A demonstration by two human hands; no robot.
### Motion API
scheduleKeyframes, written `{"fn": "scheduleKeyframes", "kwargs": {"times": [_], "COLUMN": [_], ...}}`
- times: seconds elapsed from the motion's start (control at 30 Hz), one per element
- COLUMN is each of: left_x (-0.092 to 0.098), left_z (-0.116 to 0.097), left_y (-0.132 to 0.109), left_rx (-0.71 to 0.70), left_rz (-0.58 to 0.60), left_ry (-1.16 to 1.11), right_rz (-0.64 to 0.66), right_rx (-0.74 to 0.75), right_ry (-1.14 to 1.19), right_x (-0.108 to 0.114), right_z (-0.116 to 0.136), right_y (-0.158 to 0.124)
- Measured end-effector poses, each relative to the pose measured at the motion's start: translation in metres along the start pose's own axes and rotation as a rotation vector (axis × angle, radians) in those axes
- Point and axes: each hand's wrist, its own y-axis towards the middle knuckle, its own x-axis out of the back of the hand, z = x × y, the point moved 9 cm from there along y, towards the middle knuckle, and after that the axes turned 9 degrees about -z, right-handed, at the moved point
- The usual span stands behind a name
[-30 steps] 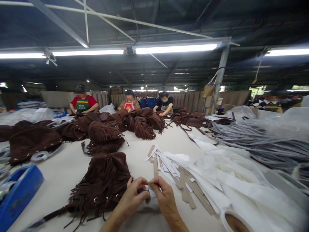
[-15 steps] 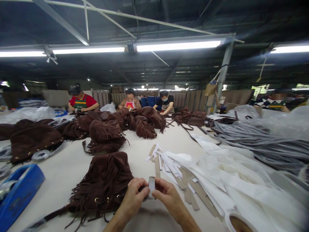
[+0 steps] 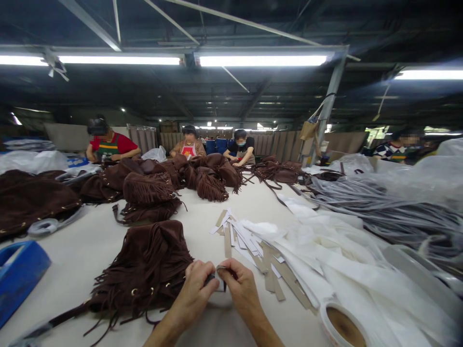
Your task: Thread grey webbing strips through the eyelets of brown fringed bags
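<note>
Close in front of me, my left hand point(image 3: 198, 288) and my right hand point(image 3: 239, 287) meet in a pinch. Between them is a small grey-and-white card strip point(image 3: 220, 284), mostly covered by the fingers. Something dark shows at the left fingertips, too hidden to name. Just left of my hands lies a dark brown fringed bag point(image 3: 152, 255) with gold eyelets, its strap trailing to the lower left. Beyond my right hand, loose grey and white card strips point(image 3: 249, 246) lie in a scattered heap.
A blue tape dispenser point(image 3: 25, 274) stands at the left edge. More brown bags point(image 3: 148, 188) are piled across the table's far side. White sheeting point(image 3: 347, 260), a tape roll point(image 3: 343, 325) and grey-wrapped straps point(image 3: 376, 202) occupy the right. Several people work beyond the table.
The strip stood upright between my fingertips before; now my right fingers have curled over its top and hide more of it. The view has shifted slightly right.
</note>
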Motion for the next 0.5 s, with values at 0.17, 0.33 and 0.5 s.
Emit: {"fn": "scheduleKeyframes", "kwargs": {"times": [0.17, 0.33, 0.5], "left_x": [-0.001, 0.004, -0.001], "left_z": [0.006, 0.008, 0.007], "left_y": [0.004, 0.005, 0.001], "left_rx": [0.073, 0.103, 0.047], "left_rz": [0.001, -0.038, 0.017], "left_ry": [0.021, 0.001, 0.026], "right_rz": [-0.021, 0.111, 0.054], "right_rx": [-0.113, -0.221, -0.049], "right_ry": [0.072, 0.116, 0.027], "right_x": [0.002, -0.007, -0.001], "right_z": [-0.014, -0.021, -0.007], "right_y": [0.000, -0.002, -0.001]}}
